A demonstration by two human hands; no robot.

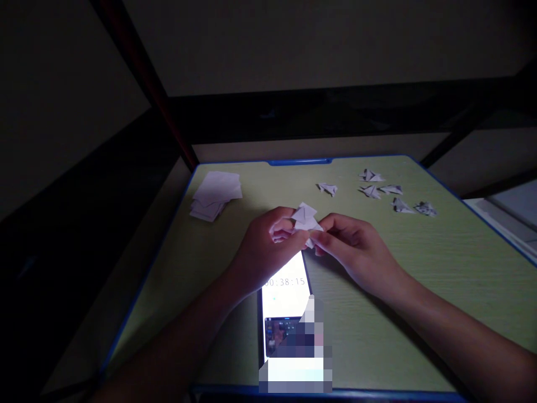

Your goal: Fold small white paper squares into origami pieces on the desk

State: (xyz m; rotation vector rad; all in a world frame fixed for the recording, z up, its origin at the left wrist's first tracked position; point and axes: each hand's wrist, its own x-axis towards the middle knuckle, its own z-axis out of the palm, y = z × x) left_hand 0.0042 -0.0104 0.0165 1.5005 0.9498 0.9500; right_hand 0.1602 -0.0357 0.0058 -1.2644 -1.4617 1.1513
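Head view: two hands hold one folded paper, six others beyond.

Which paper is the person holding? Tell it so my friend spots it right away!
Find the pale green table with blue edges, then the glowing rectangular phone lying on it. Near its far end, the left hand and right hand pinch a small white folded paper. Unlike the little folded white papers lying farther back, this one is held.
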